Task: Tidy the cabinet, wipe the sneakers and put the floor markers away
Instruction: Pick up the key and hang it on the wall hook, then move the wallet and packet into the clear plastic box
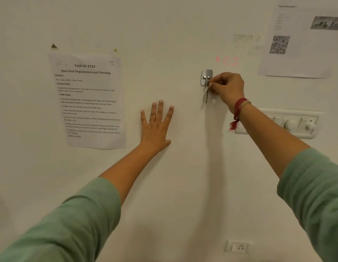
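Note:
A small metal key hangs from a silver adhesive hook on the white wall. My right hand pinches the key's ring at the hook, fingers curled. My left hand lies flat against the bare wall to the left of the hook, fingers spread and straight, holding nothing. No cabinet, sneakers or floor markers are in view.
A printed task sheet is taped to the wall at the left. Another sheet with a QR code hangs at the upper right. A white switch panel sits right of my right wrist, and a wall socket lower down.

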{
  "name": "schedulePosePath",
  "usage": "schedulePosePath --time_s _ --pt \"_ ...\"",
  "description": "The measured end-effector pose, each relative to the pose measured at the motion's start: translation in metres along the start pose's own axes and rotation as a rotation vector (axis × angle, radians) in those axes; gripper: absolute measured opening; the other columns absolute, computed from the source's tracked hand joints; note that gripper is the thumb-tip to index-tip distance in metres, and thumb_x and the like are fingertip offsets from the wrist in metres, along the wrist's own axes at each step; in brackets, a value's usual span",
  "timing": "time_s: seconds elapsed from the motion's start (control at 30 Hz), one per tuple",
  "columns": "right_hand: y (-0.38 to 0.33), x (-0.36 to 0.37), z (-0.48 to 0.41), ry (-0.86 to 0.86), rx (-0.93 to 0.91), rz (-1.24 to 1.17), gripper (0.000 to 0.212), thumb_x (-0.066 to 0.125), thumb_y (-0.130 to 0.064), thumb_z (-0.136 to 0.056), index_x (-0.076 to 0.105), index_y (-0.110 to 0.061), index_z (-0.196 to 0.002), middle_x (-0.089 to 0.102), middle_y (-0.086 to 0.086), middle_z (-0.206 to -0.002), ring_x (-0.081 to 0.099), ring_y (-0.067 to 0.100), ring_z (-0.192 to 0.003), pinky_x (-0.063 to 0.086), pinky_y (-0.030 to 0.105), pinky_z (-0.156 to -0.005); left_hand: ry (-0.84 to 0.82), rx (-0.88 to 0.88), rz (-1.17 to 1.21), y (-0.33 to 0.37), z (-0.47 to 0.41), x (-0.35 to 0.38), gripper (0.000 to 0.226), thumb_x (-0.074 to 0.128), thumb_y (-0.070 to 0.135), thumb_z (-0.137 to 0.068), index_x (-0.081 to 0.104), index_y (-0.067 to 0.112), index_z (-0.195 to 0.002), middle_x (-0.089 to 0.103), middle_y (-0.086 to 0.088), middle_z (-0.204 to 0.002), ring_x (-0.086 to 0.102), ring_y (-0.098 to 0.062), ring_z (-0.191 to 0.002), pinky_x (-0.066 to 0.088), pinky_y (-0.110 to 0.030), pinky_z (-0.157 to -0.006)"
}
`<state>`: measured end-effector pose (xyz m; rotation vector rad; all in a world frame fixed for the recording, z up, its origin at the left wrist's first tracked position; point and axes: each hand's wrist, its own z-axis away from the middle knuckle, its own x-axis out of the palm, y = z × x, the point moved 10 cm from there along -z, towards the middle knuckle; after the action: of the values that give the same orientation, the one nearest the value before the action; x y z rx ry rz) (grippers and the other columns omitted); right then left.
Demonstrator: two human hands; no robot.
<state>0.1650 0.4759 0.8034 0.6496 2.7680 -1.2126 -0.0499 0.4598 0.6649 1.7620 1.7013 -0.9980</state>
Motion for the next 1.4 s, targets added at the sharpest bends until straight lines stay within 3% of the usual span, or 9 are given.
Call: schedulePosePath --time_s 0.17,0.33,0.5,0.63,0.77,0.97,1.13,1.3,1.4 --pt "0.007 -0.002 -0.002 0.030 -0.005 -0.002 0.014 0.071 -0.006 -0.074 0.069 -0.019 -0.073 0.071 0.010 -0.077 0.069 0.022 -0.076 0.057 0.035 -0.079 -0.003 -0.029 0.054 -0.002 -0.007 0.011 0.133 0.079 0.047 -0.071 -0.032 0.027 -0.142 -0.029 -0.013 -0.155 -0.023 -0.035 -0.143 0.001 -0.053 -0.115" --pt "0.014 -0.007 0.010 0.082 -0.012 -0.040 0.007 0.069 -0.007 -0.076 0.070 -0.013 -0.079 0.068 0.000 -0.071 0.065 0.010 -0.066 0.057 0.033 -0.077 0.008 -0.040 0.070 -0.005 -0.008 0.011 0.133 0.080 0.047 -0.068 -0.029 0.030 -0.142 -0.025 -0.011 -0.157 -0.020 -0.032 -0.145 0.000 -0.050 -0.116" --pt "0.031 -0.038 0.073 0.215 -0.045 -0.168 0.007 0.066 -0.013 -0.081 0.064 -0.019 -0.080 0.066 0.001 -0.076 0.064 0.020 -0.072 0.056 0.043 -0.072 0.036 -0.050 0.097 -0.005 -0.005 0.008 0.130 0.082 0.044 -0.067 -0.019 0.030 -0.148 -0.017 -0.013 -0.159 -0.015 -0.033 -0.146 0.003 -0.050 -0.117" --pt "0.038 -0.063 0.195 0.230 -0.149 -0.200 0.008 0.063 -0.005 -0.085 0.059 -0.012 -0.083 0.060 -0.003 -0.078 0.058 0.015 -0.070 0.048 0.026 -0.063 0.236 -0.053 0.283 0.008 0.035 0.004 0.096 0.073 0.028 -0.077 0.011 0.026 -0.150 0.011 -0.017 -0.158 0.008 -0.034 -0.146 0.017 -0.052 -0.115" --pt "0.085 -0.080 0.291 0.132 -0.056 -0.259 0.013 0.058 -0.015 -0.084 0.055 -0.027 -0.083 0.055 -0.014 -0.075 0.052 0.017 -0.061 0.046 0.028 -0.053 0.314 -0.105 0.535 0.046 0.115 0.026 0.069 0.067 0.020 -0.080 0.032 0.020 -0.140 0.033 -0.007 -0.142 0.035 -0.026 -0.131 0.036 -0.040 -0.103" --pt "0.190 -0.085 0.410 -0.085 0.285 -0.210 0.026 0.058 -0.013 -0.083 0.054 -0.038 -0.082 0.058 -0.020 -0.075 0.054 0.000 -0.064 0.043 0.012 -0.058 0.001 -0.335 0.614 0.105 0.273 0.115 0.062 0.063 0.023 -0.082 0.037 0.016 -0.138 0.034 -0.008 -0.136 0.042 -0.029 -0.125 0.042 -0.045 -0.100" --pt "0.272 -0.081 0.524 -0.294 0.515 -0.082 0.027 0.059 -0.009 -0.084 0.054 -0.035 -0.084 0.057 -0.007 -0.077 0.056 0.013 -0.067 0.047 0.022 -0.060 -0.319 -0.385 0.507 0.146 0.405 0.169 0.052 0.053 0.027 -0.081 0.045 0.007 -0.128 0.051 -0.021 -0.124 0.044 -0.030 -0.114 0.045 -0.045 -0.092" --pt "0.362 -0.077 0.646 -0.548 0.751 0.248 0.017 0.061 -0.017 -0.086 0.052 -0.031 -0.086 0.058 -0.009 -0.086 0.058 0.009 -0.080 0.052 0.031 -0.063 -0.597 -0.352 0.581 0.188 0.514 0.224 0.066 0.074 0.009 -0.070 0.046 0.013 -0.129 0.047 -0.014 -0.130 0.046 -0.026 -0.117 0.048 -0.042 -0.093" --pt "0.416 -0.068 0.710 -0.710 0.835 0.488 0.016 0.064 -0.023 -0.083 0.056 -0.022 -0.096 0.057 0.002 -0.099 0.059 0.022 -0.091 0.050 0.043 -0.075 -0.698 -0.409 0.621 0.206 0.561 0.253 0.072 0.077 0.011 -0.067 0.042 0.019 -0.129 0.048 -0.011 -0.129 0.046 -0.024 -0.117 0.048 -0.040 -0.091"
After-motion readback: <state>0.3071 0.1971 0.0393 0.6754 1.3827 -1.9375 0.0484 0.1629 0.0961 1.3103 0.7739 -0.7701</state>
